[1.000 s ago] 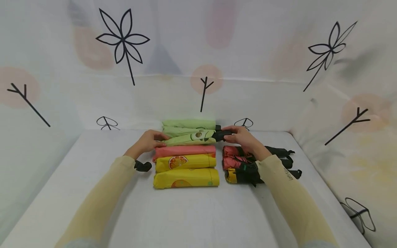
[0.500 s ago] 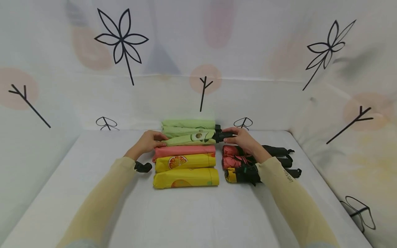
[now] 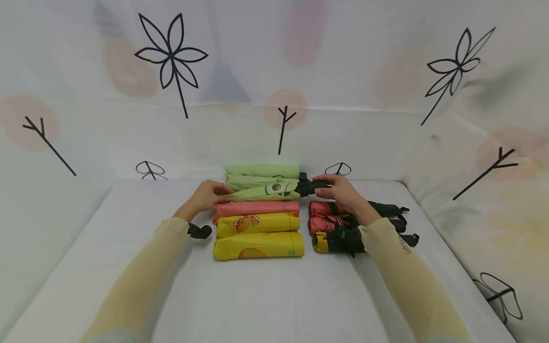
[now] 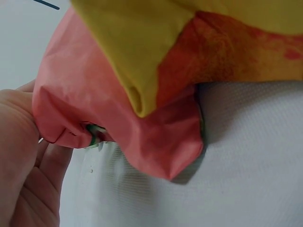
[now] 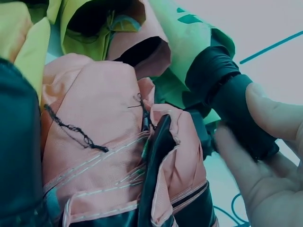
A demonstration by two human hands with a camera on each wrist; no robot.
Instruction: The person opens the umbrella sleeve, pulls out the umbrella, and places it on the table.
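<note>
A light green folded umbrella [image 3: 263, 191] with avocado prints lies across the back of the white table, its black handle [image 5: 236, 106] sticking out to the right. My left hand [image 3: 205, 196] pinches the left end of its green cover; the fingertips are partly hidden in the left wrist view. Thumb and fingers of my right hand [image 3: 336, 191] hold the handle. Two more light green rolled pieces [image 3: 261, 171] lie just behind. In front come a pink cover [image 3: 257, 207], a yellow cover with an orange slice print [image 3: 276, 223] and another yellow cover [image 3: 274, 244].
Under my right forearm lie several folded umbrellas with dark handles: pink ones [image 3: 320, 224] and a black and yellow one [image 3: 339, 242]. A small black object [image 3: 199, 231] shows beside my left wrist. A patterned white cloth [image 3: 240, 138] stands behind the table.
My right hand has shifted slightly right, and the black handle's end shows a little farther right with it. My left hand keeps its place at the cover's left end.
</note>
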